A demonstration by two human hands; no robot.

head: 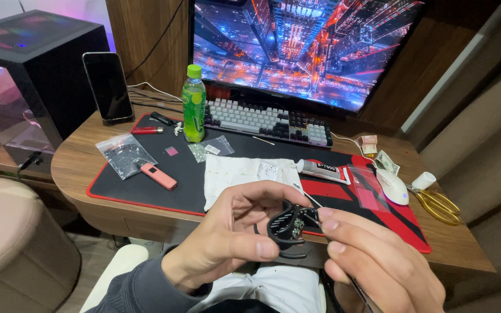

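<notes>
My left hand (pixel 227 237) pinches a small black looped plastic piece (pixel 288 223) with tiny sparkling stones on its middle, holding it in front of the desk edge. My right hand (pixel 378 261) grips a thin stick-like tool (pixel 311 202) whose tip touches the black piece. Just behind them, a white cloth (pixel 239 174) lies on the black and red desk mat (pixel 146 188). A tube of glue (pixel 323 170) rests beside the cloth.
A green bottle (pixel 193 104), grey keyboard (pixel 268 122), monitor (pixel 302 46), upright phone (pixel 108 87), small plastic bags (pixel 124 153), a pink device (pixel 158 175), white mouse (pixel 394 186) and gold scissors (pixel 439 206) sit on the wooden desk (pixel 76 159). A computer case (pixel 24 69) stands left.
</notes>
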